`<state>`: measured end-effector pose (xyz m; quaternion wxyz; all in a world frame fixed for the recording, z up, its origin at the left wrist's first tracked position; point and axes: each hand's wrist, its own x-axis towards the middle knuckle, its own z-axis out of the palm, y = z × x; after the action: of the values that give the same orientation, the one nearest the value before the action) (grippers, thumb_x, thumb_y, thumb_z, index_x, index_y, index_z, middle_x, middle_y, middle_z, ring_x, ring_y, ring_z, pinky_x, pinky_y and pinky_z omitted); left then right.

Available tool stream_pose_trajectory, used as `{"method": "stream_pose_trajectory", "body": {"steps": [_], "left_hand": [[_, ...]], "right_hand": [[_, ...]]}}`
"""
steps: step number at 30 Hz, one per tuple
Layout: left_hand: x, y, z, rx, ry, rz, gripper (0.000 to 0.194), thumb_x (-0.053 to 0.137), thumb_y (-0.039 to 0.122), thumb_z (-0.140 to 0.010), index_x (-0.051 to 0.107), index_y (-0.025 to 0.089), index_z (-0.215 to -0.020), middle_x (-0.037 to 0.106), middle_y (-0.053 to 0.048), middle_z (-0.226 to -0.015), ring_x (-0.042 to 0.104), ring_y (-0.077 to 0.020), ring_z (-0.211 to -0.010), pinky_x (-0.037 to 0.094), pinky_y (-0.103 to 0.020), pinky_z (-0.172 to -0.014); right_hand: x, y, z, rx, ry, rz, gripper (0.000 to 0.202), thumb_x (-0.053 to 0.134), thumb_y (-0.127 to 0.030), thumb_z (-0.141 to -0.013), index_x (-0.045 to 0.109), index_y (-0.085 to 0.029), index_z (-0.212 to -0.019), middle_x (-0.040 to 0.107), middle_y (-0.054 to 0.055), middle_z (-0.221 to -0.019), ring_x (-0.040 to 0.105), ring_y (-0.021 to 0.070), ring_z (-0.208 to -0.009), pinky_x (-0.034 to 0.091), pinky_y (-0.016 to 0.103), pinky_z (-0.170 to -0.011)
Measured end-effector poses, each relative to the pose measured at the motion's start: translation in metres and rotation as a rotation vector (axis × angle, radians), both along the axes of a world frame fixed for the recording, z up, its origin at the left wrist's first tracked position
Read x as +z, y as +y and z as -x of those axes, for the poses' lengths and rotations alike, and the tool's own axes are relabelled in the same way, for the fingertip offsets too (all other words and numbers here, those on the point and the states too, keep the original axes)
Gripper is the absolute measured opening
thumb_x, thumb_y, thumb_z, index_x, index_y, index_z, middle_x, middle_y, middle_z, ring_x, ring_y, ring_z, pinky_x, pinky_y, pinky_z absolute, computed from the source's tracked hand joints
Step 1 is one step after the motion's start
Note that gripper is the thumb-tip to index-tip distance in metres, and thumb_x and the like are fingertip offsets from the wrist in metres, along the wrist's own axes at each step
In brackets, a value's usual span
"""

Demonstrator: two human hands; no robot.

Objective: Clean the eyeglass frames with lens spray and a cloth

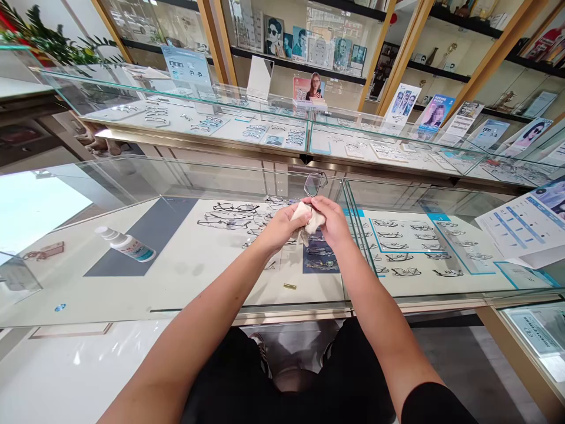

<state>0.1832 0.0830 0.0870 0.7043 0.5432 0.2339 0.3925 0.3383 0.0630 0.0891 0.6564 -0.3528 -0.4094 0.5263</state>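
Note:
In front of me a crumpled cream cloth (314,222) is bunched between my two hands, above the glass counter. My left hand (282,227) is closed on the cloth from the left, thumb and fingers pressed together. From the right, my right hand (334,219) pinches the cloth too. A pair of eyeglasses (313,185) stands up just beyond my fingers, one thin-rimmed lens and part of a temple showing. The cloth and fingers hide the rest of this frame, so which fingers grip it I cannot tell.
A white spray bottle (132,246) rests on a grey mat (165,221) at left. Several eyeglasses (236,207) lie about the counter (220,282), others in the right case (406,272). Behind runs another glass display case (203,136). A folded card (525,227) stands at right.

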Motion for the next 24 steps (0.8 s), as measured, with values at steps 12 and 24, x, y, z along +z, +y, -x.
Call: {"method": "stream_pose_trajectory", "body": {"steps": [12, 24], "left_hand": [[-0.006, 0.01, 0.004, 0.022, 0.018, 0.053, 0.055, 0.086, 0.066, -0.08, 0.073, 0.015, -0.095, 0.066, -0.001, -0.071, 0.057, -0.0131, -0.063, 0.046, -0.025, -0.06], [-0.008, 0.004, -0.001, -0.042, -0.041, 0.027, 0.059, 0.096, 0.054, -0.075, 0.072, 0.014, -0.112, 0.072, -0.004, -0.087, 0.064, -0.0145, -0.073, 0.052, -0.026, -0.07]], "right_hand": [[-0.002, 0.002, 0.002, 0.03, 0.01, -0.001, 0.028, 0.091, -0.047, -0.072, 0.078, -0.024, -0.079, 0.08, 0.001, -0.089, 0.068, 0.0164, -0.078, 0.053, 0.028, -0.072], [-0.008, 0.006, 0.001, 0.005, 0.027, 0.011, 0.029, 0.091, -0.05, -0.073, 0.081, -0.026, -0.085, 0.082, 0.003, -0.101, 0.073, 0.0219, -0.094, 0.057, 0.031, -0.076]]}}
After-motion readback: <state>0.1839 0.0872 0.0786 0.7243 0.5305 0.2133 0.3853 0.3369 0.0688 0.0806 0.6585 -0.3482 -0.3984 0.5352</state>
